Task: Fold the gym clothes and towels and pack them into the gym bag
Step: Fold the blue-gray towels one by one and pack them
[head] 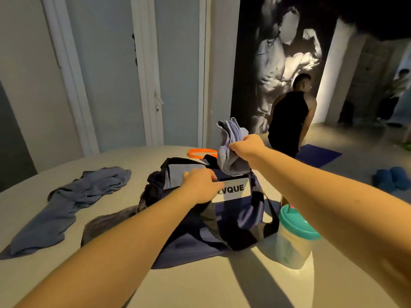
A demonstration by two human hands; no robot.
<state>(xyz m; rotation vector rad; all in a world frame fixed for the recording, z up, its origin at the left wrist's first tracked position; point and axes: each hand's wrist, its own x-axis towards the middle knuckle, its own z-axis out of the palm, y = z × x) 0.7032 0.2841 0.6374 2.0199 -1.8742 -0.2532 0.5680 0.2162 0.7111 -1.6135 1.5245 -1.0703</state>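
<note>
My right hand [246, 147] is clenched around the middle of a folded towel [230, 161] and holds it just above the far right end of the gym bag [235, 216]. The towel's long axis stands nearly upright: its layered edges fan out above my fist, and its lower end droops to the bag's open mouth, straight below my grip. My left hand [200, 185] is the nearer one to that opening. It lies on the bag's near rim by the white label, against a folded cloth [182, 172] already inside. I cannot tell whether it pinches the rim or only presses it. I judge the towel has to go straight down and tip flat into the free right half of the bag, beside that cloth.
</note>
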